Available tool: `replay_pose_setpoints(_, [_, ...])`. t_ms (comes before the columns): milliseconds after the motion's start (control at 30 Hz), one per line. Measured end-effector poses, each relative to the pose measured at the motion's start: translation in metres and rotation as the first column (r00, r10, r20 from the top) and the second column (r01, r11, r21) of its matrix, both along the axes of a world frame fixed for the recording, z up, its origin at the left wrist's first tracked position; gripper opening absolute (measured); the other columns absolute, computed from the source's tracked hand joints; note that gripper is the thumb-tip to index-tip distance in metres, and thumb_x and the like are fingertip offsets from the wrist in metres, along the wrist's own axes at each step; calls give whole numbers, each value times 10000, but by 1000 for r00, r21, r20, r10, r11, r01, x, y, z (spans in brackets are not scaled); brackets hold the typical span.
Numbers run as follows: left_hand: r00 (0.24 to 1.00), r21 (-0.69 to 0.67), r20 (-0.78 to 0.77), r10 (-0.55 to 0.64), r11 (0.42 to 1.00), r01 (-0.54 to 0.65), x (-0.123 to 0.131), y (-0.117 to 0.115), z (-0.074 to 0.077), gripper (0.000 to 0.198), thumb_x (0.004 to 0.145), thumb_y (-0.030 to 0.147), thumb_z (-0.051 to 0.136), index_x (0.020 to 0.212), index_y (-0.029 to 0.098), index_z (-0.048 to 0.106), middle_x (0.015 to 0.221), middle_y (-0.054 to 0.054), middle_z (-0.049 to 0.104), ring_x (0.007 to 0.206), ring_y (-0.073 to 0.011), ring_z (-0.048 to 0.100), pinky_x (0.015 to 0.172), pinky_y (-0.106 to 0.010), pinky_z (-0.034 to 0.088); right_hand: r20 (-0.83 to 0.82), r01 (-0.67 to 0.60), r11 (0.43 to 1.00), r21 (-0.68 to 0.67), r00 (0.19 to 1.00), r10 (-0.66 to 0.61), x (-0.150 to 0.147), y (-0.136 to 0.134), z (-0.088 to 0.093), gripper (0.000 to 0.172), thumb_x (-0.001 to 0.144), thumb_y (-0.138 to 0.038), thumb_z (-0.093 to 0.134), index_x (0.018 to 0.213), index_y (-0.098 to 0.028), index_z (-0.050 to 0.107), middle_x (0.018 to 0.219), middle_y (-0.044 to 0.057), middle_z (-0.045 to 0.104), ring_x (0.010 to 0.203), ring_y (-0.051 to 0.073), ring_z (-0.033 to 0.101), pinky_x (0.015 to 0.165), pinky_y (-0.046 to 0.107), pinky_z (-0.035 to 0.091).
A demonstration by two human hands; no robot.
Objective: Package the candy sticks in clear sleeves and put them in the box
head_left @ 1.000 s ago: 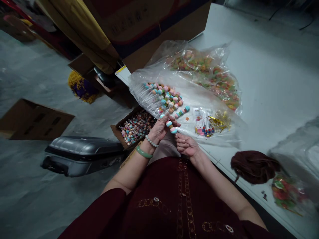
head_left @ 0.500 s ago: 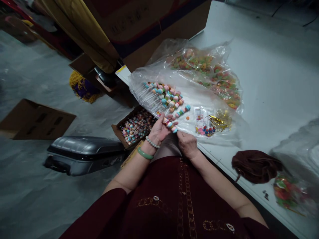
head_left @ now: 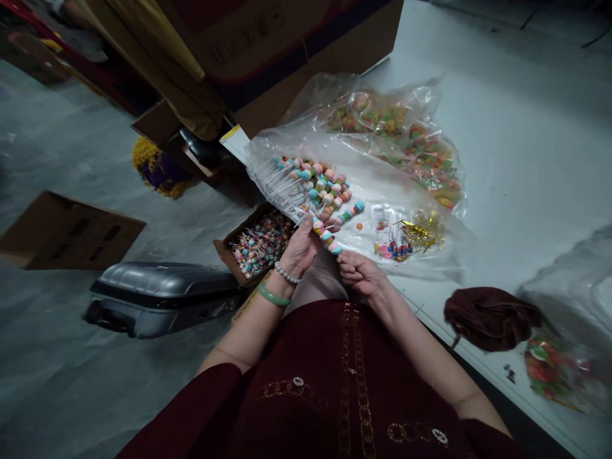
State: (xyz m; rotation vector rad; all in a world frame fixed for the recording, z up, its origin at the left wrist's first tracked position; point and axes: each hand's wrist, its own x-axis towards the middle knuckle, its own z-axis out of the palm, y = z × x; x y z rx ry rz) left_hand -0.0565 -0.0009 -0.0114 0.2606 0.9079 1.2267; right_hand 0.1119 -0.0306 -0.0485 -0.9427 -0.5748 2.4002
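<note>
My left hand is closed around the upper end of a candy skewer, strung with pink, blue, white and yellow pieces. The skewer slants down to the right. At its lower end, the fingers of my right hand are pinched together against the last blue piece. Just beyond my hands, a pile of candy skewers lies on a clear plastic bag, white sticks pointing left. One separate skewer and a small orange piece lie near my fingers.
Gold twist ties and small printed packets lie on the plastic. Behind is a bag of gummy candies. A carton of finished-looking skewers stands lower left, beside a grey suitcase. A dark brown cloth lies at right.
My left hand has turned and its fingers have closed more around the skewer's upper end. My right hand has rotated slightly, showing its curled fingers. The skewer has shifted a little.
</note>
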Motion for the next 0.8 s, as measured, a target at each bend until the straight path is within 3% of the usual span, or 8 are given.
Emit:
replay_pose_setpoints(100, [996, 57, 68, -60, 997, 56, 2, -2, 0, 346, 861, 495, 614, 945, 166, 682, 1007, -97, 721, 1027, -266, 674, 877, -398, 533, -191, -101, 979, -179, 979, 66, 3, -2, 0, 79, 849, -191, 546, 779, -169, 517, 465, -143, 225, 379, 26, -4, 386, 151, 82])
replay_pose_setpoints(200, [993, 59, 111, -51, 997, 45, 5, -5, 2, 308, 893, 475, 576, 1037, 220, 672, 1090, -69, 705, 1096, -258, 646, 892, -412, 528, -255, -135, 959, -249, 965, 70, -1, -7, 1, 154, 924, -184, 454, 777, -169, 499, 468, -143, 209, 372, 30, -36, 371, 144, 94])
replay_pose_setpoints(367, [985, 36, 173, -13, 999, 6, 13, -7, 5, 283, 917, 465, 540, 1073, 264, 664, 1139, -51, 692, 1166, -254, 605, 903, -438, 524, -265, -84, 970, -230, 964, 21, -4, -9, 3, 169, 948, -169, 416, 796, -178, 489, 481, -144, 182, 361, 27, -50, 369, 141, 96])
replay_pose_setpoints(500, [987, 71, 157, -34, 997, 23, 10, -6, 3, 242, 941, 379, 525, 1103, 257, 656, 1160, -48, 688, 1192, -236, 587, 945, -434, 504, -253, -31, 983, -179, 967, -15, 0, -8, 3, 87, 897, -177, 483, 814, -175, 509, 495, -143, 201, 362, 22, -28, 373, 147, 94])
replay_pose_setpoints(600, [984, 71, 171, -51, 997, 39, 6, -6, 1, 256, 938, 337, 538, 1141, 223, 645, 1104, -66, 701, 1127, -227, 621, 955, -433, 501, -157, 22, 997, -69, 987, -33, 0, -8, 1, 96, 807, -241, 605, 820, -175, 537, 500, -135, 287, 360, 15, 34, 375, 165, 89])
replay_pose_setpoints(700, [985, 38, 165, -59, 998, 54, 6, -8, 1, 259, 914, 363, 578, 1075, 177, 659, 956, -68, 706, 1016, -224, 662, 927, -418, 516, 126, 107, 981, 160, 984, -127, -3, -11, 0, 159, 754, -316, 644, 783, -187, 555, 500, -85, 419, 365, 42, 198, 378, 196, 117])
replay_pose_setpoints(767, [990, 57, 135, -49, 997, 42, 10, -9, 0, 244, 905, 371, 592, 1011, 162, 663, 878, -55, 685, 961, -216, 674, 901, -396, 525, 353, 115, 900, 421, 893, -279, -6, -14, 0, 138, 783, -330, 601, 753, -202, 562, 509, -49, 472, 414, 83, 334, 411, 216, 215])
replay_pose_setpoints(800, [992, 72, 119, -39, 997, 31, 12, -10, 0, 239, 904, 372, 594, 989, 159, 660, 854, -48, 673, 938, -211, 677, 886, -386, 529, 443, 63, 823, 565, 818, -366, -7, -16, 0, 127, 805, -323, 572, 752, -208, 571, 528, -33, 498, 456, 103, 396, 452, 229, 274])
